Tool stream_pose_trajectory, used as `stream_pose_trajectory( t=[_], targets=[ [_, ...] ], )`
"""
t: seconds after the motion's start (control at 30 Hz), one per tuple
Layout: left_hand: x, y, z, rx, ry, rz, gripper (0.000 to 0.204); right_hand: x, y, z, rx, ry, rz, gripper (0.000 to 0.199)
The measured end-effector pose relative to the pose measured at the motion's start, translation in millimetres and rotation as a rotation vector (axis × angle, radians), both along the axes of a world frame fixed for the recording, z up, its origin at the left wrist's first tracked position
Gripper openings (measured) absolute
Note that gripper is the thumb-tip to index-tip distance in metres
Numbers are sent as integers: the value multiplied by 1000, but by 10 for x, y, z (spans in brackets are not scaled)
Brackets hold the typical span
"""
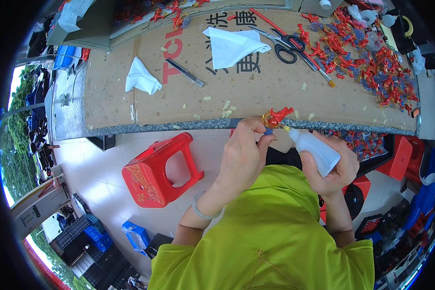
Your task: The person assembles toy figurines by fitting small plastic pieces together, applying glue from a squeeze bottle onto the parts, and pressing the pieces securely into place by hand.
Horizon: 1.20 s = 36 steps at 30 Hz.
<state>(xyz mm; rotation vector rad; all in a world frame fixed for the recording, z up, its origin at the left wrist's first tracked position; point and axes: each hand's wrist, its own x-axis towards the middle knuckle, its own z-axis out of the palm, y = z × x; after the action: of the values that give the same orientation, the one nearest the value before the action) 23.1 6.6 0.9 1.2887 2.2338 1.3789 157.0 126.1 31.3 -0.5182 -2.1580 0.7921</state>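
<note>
My left hand [244,152] pinches a small red figurine [279,115] with a gold ring and a bluish-purple base, just over the table's front edge. Wrapped in my right hand [340,164] is a white squeeze bottle [316,151], tilted so that its yellowish nozzle tip points up at the figurine. The tip is very close to the figurine's lower side; whether they touch I cannot tell. Beyond my hands, the cardboard-covered table [179,106] carries scattered pale yellow scraps.
A pile of similar red and purple figurines [367,63] covers the table's right side. Black scissors [287,48], a red-handled brush [319,70], a metal blade tool [184,72], a large white cloth [232,46] and a small one [142,77] lie farther back. A red stool [147,181] stands at lower left.
</note>
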Motion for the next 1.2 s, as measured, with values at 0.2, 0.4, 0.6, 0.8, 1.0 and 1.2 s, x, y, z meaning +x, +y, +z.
stream_pose_trajectory(
  t=[0.2,0.4,0.6,0.8,1.0,1.2],
  targets=[
    [-7,0,6,-22,50,-13,38,-50,-14,32,140,-29,12,37],
    [-25,-3,20,-59,19,-19,38,-43,-5,15,89,-15,24,35],
    [-96,32,96,56,-507,18,42,381,295,-59,-707,298,-196,45],
    [-94,80,41,266,-993,-110,41,761,962,-464,-720,308,-296,45],
    [-5,100,27,229,-960,-146,35,744,1044,-891,-653,230,-383,32],
    [124,201,9,218,-945,-169,29,532,1060,-964,-609,183,-352,38]
  ],
)
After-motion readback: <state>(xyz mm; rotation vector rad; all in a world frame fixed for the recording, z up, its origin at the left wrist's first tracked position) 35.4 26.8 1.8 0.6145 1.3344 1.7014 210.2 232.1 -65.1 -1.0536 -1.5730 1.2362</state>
